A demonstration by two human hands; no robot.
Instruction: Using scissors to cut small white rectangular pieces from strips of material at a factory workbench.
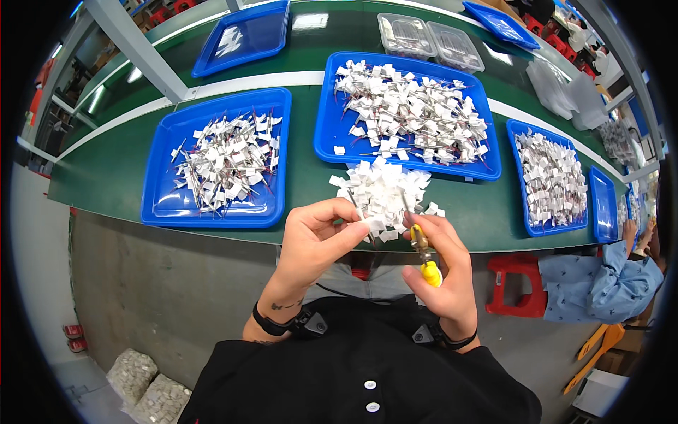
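Between thumb and fingers of my left hand is a small thin part with a white tag, its details too small to make out. My right hand is closed around yellow-handled pliers, their slim jaws pointing up and away from me. Just beyond both hands lies a loose pile of white-tagged pieces on the green table. Behind it, a large blue tray holds many similar tagged parts with thin reddish leads.
To the left is another blue tray of tagged parts; a fuller one stands right. Clear plastic boxes and a blue tray sit farther back. A red stool and a person in a blue garment are at right.
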